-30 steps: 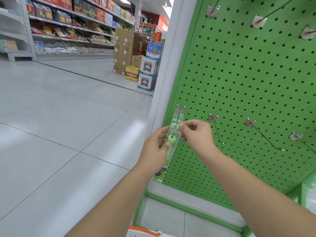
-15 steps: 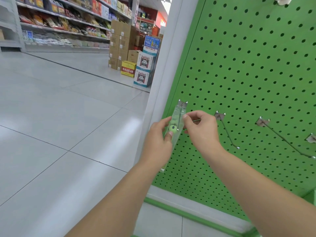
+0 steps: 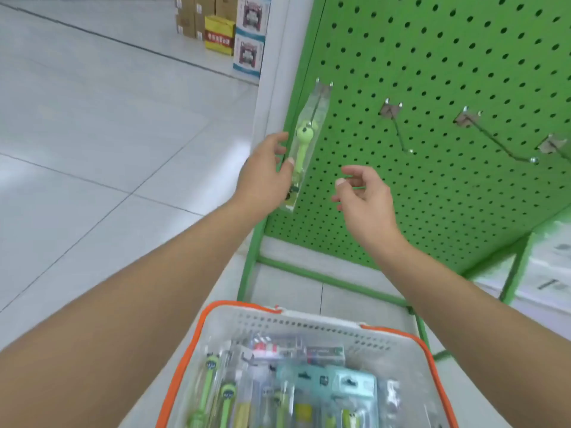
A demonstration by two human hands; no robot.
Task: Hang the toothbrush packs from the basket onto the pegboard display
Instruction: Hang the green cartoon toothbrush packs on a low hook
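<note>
Right hand (image 3: 364, 199) has released the hung toothbrush pack (image 3: 304, 143).

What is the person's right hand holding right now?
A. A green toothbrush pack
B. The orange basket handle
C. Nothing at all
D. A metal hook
C: the right hand hangs in the air in front of the green pegboard with loosely curled fingers and nothing in it, while the left hand touches the toothbrush pack hanging on the leftmost hook.
</note>
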